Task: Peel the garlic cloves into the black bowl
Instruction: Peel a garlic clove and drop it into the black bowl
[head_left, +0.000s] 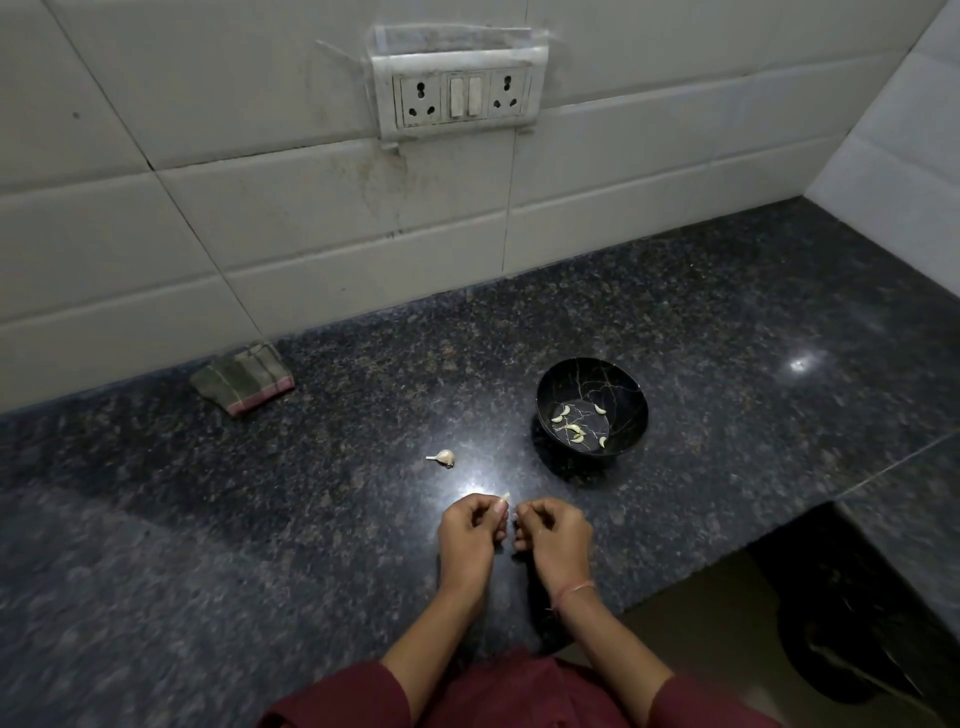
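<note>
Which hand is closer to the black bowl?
Right. The right hand is on the person's side of the black bowl; the left hand is beside it, farther left.

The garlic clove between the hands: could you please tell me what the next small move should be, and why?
Probably the right hand should pull skin off the garlic clove: the left hand pinches it at its fingertips, the right sits beside it, and the black bowl holds peeled cloves.

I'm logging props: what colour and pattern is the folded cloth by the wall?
The cloth is grey-green checked with a pink edge stripe; head view.
</note>
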